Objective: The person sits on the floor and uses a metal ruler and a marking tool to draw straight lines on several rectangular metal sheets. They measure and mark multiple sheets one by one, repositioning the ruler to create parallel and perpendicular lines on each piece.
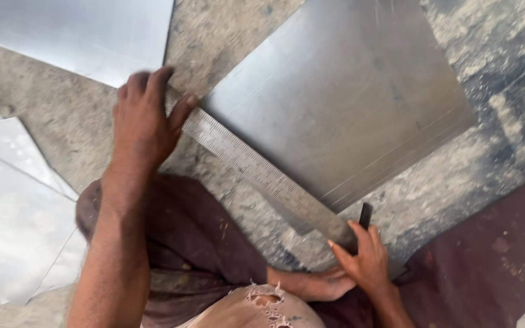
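Steel, dull grey and flat: a large metal sheet (347,103) lies on a rough concrete floor (62,115), seen from my head camera looking down; a long graduated steel ruler (256,170) lies along the sheet's near edge, its long axis running diagonally from upper left to lower right; I hold it at both ends. My left hand (144,118) rests on the ruler's upper-left end, palm down, fingers (153,82) curled forward and close together, thumb out to the side against the ruler's edge; it seems to be pressing the ruler flat. My right hand (363,258) is at the lower-right end, beside the sheet's near corner, fingers pressed together around a slim dark tool (365,215) that stands up just past the ruler's end; how tightly it is pinched I cannot tell. Between the two hands the ruler's scale is bare and readable as fine marks; the right hand is the one nearer the free edge where sheet and ruler meet. Below, my knees in worn dark maroon cloth (202,243) frame the view, and a bare foot (311,285) shows beneath the right wrist; two more pale metal sheets lie apart, one at upper left (80,33), one at far left (13,212).
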